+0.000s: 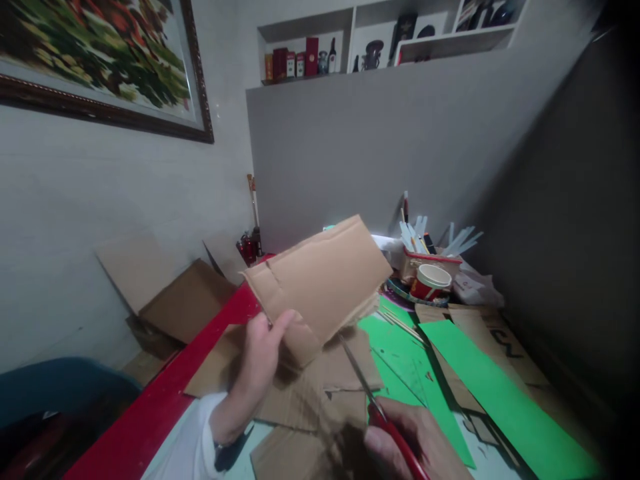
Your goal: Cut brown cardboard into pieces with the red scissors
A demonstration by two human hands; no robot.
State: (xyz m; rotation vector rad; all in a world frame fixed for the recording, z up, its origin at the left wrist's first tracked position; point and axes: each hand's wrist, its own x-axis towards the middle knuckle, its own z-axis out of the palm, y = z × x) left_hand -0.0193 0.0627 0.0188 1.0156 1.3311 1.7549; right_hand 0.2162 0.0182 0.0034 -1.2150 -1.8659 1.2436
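Note:
My left hand [263, 357] grips a brown piece of cardboard [325, 273] by its lower left edge, thumb on top. The sheet is tilted up above the table, with a crease along its left side and a ragged lower right edge. In my right hand [415, 433] is a pair of scissors [361, 377] with red handles. One narrow blade points up and left, its tip just below the cardboard; the rest is hidden or blurred. More flat cardboard pieces [295, 400] lie beneath both hands.
Green sheets [505, 393] and a clear set square [400, 373] lie at the right. Behind stand a paper cup [430, 283] and a basket [430, 265] of white sticks. An open carton [185, 307] sits left of the table's red edge [145, 413].

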